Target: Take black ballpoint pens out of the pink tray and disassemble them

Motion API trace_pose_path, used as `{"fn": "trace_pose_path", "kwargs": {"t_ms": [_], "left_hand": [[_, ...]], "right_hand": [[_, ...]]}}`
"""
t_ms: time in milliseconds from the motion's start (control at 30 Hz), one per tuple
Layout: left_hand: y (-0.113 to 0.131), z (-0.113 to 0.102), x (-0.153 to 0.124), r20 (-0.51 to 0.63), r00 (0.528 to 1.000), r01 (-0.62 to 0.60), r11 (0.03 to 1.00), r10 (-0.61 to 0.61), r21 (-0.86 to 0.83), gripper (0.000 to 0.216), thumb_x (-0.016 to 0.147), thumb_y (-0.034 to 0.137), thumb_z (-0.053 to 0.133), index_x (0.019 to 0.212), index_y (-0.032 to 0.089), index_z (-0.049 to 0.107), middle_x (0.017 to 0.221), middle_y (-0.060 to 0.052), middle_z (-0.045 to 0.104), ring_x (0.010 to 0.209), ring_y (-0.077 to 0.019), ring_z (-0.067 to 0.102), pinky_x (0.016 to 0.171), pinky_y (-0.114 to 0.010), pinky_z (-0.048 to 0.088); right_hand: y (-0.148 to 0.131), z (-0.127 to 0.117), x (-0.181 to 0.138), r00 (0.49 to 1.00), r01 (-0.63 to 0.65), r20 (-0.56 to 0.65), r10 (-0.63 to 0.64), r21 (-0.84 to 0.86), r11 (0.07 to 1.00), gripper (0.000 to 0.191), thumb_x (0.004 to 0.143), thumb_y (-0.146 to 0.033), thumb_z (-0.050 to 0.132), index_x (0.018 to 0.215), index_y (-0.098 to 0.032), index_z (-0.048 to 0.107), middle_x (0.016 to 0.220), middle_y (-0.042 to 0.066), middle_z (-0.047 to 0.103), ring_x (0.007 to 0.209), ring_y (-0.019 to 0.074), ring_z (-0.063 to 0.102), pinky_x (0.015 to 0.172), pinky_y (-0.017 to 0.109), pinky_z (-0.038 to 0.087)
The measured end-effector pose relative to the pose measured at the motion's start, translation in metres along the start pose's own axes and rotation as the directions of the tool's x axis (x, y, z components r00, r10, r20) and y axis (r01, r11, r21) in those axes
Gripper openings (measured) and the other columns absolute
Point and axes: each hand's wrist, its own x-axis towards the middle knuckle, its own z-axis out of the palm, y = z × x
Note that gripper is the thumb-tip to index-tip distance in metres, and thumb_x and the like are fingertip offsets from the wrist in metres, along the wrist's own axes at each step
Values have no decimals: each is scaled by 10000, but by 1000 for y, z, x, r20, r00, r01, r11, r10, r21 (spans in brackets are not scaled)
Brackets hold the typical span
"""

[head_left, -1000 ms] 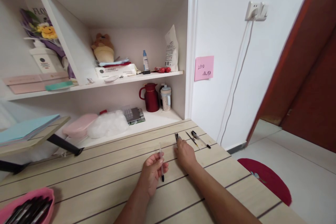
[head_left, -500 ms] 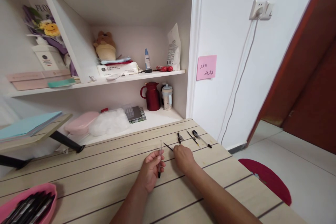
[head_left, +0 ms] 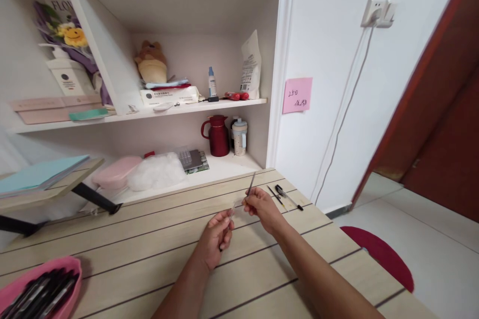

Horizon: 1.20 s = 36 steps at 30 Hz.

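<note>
Above a pale, slatted wooden surface (head_left: pixel 130 254), the left hand (head_left: pixel 215 237) pinches a clear plastic pen barrel (head_left: pixel 229 217) while the right hand (head_left: pixel 262 207) pinches a thin dark refill (head_left: pixel 251 184), its tip near the barrel's mouth. Loose pen parts (head_left: pixel 286 197) lie just beyond. A pink tray (head_left: pixel 22 284) of black pens sits far left; a maroon jug (head_left: pixel 216 134) stands on the white shelf (head_left: pixel 224 162) behind.
</note>
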Motion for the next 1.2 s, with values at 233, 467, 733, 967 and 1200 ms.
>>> {"fn": "trace_pose_path", "kwargs": {"t_ms": [233,467,733,967,1200], "left_hand": [[0,-2,1,48,999,20,1000,-21,9,356,661,295,643,982,169,553,651,30,521,366,-4,319,329,-153,116],[0,-1,0,41,999,26,1000,-27,12,364,659,292,647,987,162,556,650,27,521,363,-1,318,329,-152,110],[-1,0,0,51,999,7,1000,-8,21,353,668,301,644,978,154,562,649,22,525,365,-3,321,331,-156,101],[-2,0,0,53,999,0,999,-2,34,327,686,291,626,978,158,564,647,25,518,363,-2,317,332,-158,98],[-2,0,0,37,999,-3,999,1,46,349,661,299,648,974,160,576,640,27,522,368,-6,333,335,-164,98]], "right_hand": [[-3,-1,-2,999,6,-40,10,382,924,226,669,-318,602,779,-168,473,701,13,626,524,91,578,479,196,436],[-4,1,-2,999,36,-51,-16,401,915,270,665,-335,639,807,-165,485,737,29,645,531,98,593,480,200,454],[-5,2,-5,999,51,-33,-41,419,906,264,657,-327,659,807,-167,511,746,33,660,539,101,597,488,205,461],[-6,3,-5,998,61,-27,-55,376,925,244,660,-326,646,796,-172,514,707,19,656,514,102,590,471,207,449],[-9,1,-4,991,134,-13,-135,269,954,221,672,-328,607,791,-173,504,641,2,635,488,100,559,446,203,407]]}}
